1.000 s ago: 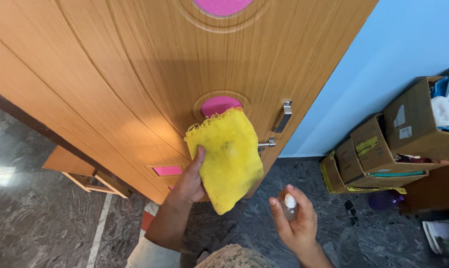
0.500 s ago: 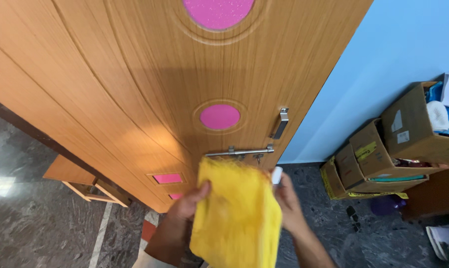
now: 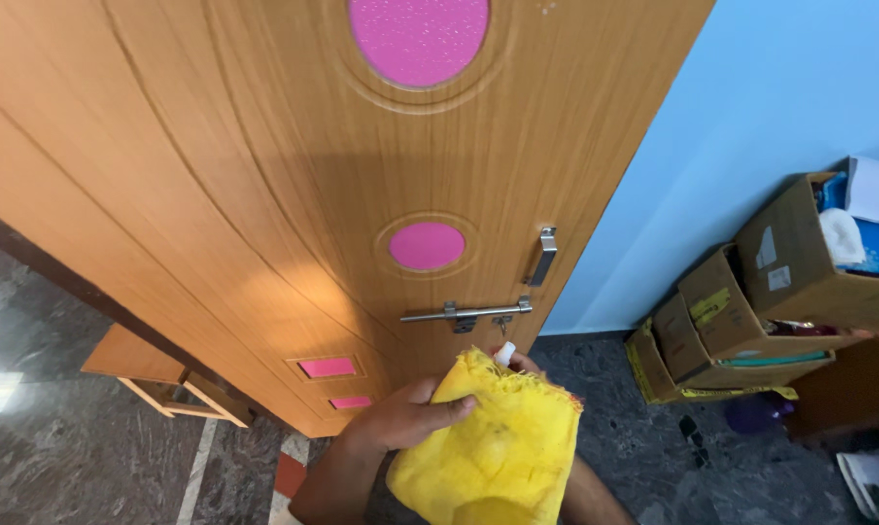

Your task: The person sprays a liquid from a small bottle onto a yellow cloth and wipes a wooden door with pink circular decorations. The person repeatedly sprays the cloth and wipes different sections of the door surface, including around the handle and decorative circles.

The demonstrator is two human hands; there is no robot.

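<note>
Nearest of all, the left hand [image 3: 405, 420] is clamped on the top edge of a yellow cloth [image 3: 493, 452], and the cloth hangs down over the arms. The right hand [image 3: 524, 364] is mostly hidden behind the cloth; it seems closed around a small spray bottle [image 3: 503, 354], because a white tip pokes up just above the cloth. It looks like the wetting step: the bottle tip is right by the cloth. Spraying calls for keeping the cloth spread flat and the tip pointed at it, not at the floor [image 3: 89, 457]. Just past the hands stands a wooden door [image 3: 216, 175] with a silver bolt [image 3: 464, 313], a handle [image 3: 543, 256] and pink round windows [image 3: 426, 245]. Far to the right, brown boxes [image 3: 741, 311] are stacked against a blue wall [image 3: 750, 107].
</note>
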